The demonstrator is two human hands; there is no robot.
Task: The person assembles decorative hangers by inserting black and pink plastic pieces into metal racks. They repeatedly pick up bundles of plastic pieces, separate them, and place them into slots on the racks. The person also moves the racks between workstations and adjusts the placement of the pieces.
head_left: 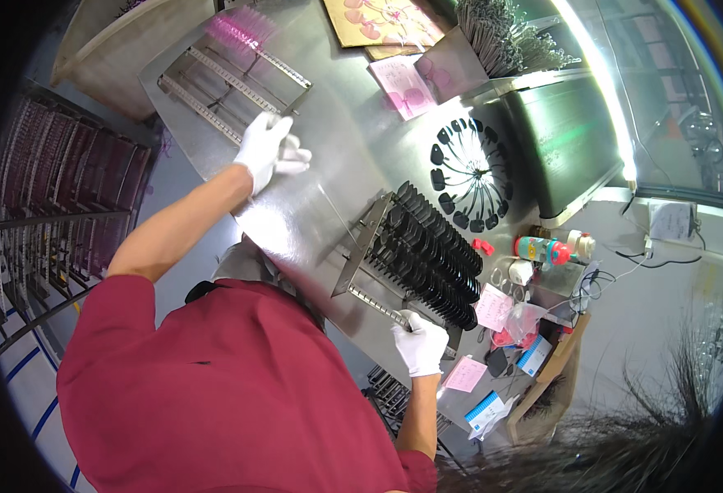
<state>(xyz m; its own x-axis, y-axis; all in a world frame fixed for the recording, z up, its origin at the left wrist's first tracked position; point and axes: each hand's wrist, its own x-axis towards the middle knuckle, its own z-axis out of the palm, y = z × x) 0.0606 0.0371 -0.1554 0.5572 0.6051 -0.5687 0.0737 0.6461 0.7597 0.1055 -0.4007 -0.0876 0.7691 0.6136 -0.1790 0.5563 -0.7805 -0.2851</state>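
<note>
My left hand (271, 154), in a white glove, is over the steel table beside the near corner of a slotted metal rack (200, 111). Its fingers are apart and slightly blurred, with nothing visible in them. In a white glove too, my right hand (421, 343) closes around the near end of a second metal rack (361, 246). Dense rows of shiny black flat pieces (427, 255) fill that rack. Beyond it, black paddle-shaped pieces on thin wires (438, 179) form a ring on the table.
A grey bin (567, 135) stands at the back right, near a bundle of metal wires (501, 53). Pink paper slips (404, 86), a bottle (542, 251) and scissors lie about the table. Shelving with more racks (66, 172) is at the left.
</note>
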